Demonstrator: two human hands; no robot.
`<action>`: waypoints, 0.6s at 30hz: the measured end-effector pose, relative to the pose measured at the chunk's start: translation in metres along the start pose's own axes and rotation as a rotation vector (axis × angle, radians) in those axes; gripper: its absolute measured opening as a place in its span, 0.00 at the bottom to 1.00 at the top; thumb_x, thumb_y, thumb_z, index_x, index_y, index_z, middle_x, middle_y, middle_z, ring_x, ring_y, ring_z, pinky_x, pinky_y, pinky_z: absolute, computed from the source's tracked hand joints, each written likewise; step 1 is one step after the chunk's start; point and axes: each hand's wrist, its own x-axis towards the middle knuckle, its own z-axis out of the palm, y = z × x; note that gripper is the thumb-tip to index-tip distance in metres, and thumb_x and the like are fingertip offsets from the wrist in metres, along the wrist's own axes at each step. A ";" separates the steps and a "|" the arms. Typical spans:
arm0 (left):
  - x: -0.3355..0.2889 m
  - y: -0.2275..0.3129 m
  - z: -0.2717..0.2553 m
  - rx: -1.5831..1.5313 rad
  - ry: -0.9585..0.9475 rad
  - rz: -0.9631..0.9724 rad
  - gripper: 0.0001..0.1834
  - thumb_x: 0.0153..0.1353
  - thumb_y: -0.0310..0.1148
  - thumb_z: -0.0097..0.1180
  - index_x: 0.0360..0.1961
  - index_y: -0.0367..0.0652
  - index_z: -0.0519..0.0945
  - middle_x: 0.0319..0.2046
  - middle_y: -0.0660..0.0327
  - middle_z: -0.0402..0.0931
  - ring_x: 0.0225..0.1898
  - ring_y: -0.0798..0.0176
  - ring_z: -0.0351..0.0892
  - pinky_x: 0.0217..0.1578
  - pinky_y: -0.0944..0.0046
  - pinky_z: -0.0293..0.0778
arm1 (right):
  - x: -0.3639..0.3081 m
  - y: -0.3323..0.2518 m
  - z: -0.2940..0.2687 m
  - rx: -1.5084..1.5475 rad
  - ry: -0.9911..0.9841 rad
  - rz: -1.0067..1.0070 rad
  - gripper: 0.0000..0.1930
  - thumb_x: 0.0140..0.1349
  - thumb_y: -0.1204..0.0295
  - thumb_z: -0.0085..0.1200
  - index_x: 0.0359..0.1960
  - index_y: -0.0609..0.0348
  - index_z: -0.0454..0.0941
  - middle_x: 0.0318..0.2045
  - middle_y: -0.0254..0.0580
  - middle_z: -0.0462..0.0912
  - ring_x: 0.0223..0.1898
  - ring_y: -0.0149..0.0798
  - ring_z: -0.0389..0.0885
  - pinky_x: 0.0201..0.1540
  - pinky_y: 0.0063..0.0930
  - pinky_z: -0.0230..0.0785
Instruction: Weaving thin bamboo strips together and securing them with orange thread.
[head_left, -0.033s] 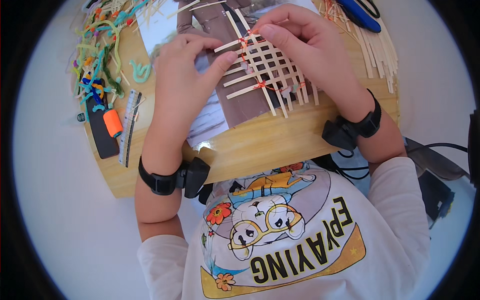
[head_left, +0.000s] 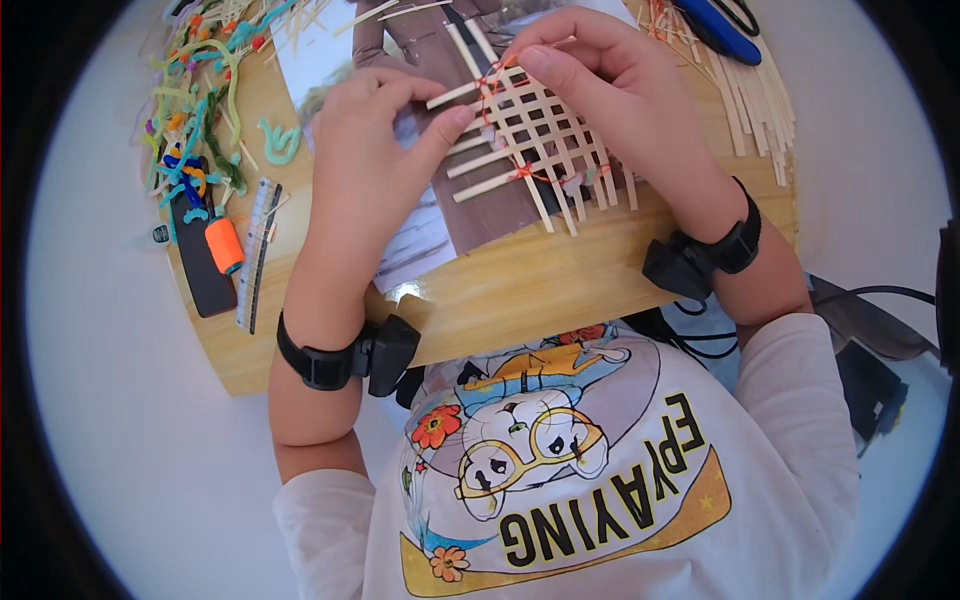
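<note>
A lattice of pale, flat wooden strips [head_left: 560, 155] lies under both hands, woven over and under with square gaps. Red-orange thread [head_left: 524, 171] is knotted round some crossings and runs along its edges. My left hand [head_left: 365, 135] has thumb and forefinger closed on strip ends at the lattice's upper left. At its top edge, my right hand [head_left: 625, 85] pinches the thread between thumb and forefinger; the fingertips partly hide it. Beneath the lattice is a large printed picture [head_left: 490, 220] showing a brown coat.
Left on the wooden table [head_left: 520, 300] are tangled coloured pipe cleaners [head_left: 215, 95], a turquoise twisted piece [head_left: 281, 143], an orange thread spool [head_left: 225, 246], a ruler [head_left: 258, 260] and a flat black object [head_left: 207, 275]. Loose strips [head_left: 765, 115] and a blue-handled tool [head_left: 725, 35] lie far right.
The lattice's left strip ends have shifted very slightly left. Both hands keep nearly the same place and grip.
</note>
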 end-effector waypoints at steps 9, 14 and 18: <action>-0.002 0.005 -0.006 -0.952 -0.040 -0.472 0.13 0.61 0.38 0.58 0.39 0.38 0.78 0.34 0.65 0.79 0.36 0.74 0.75 0.39 0.74 0.69 | -0.005 0.011 -0.002 0.049 -0.067 -0.252 0.06 0.67 0.73 0.47 0.40 0.63 0.73 0.24 0.29 0.76 0.26 0.18 0.71 0.29 0.12 0.65; -0.005 0.025 -0.013 -1.150 -0.067 -0.508 0.14 0.62 0.34 0.56 0.45 0.37 0.73 0.37 0.62 0.78 0.40 0.73 0.75 0.42 0.72 0.71 | -0.009 0.012 0.009 0.044 -0.009 -0.440 0.05 0.63 0.75 0.52 0.36 0.60 0.79 0.27 0.29 0.77 0.27 0.19 0.72 0.30 0.14 0.66; -0.006 0.029 -0.012 -1.183 -0.031 -0.513 0.17 0.61 0.31 0.57 0.49 0.37 0.71 0.41 0.59 0.78 0.43 0.71 0.76 0.43 0.69 0.73 | -0.011 0.007 0.003 -0.098 -0.071 -0.456 0.05 0.63 0.76 0.52 0.37 0.61 0.79 0.31 0.30 0.79 0.29 0.19 0.73 0.31 0.14 0.66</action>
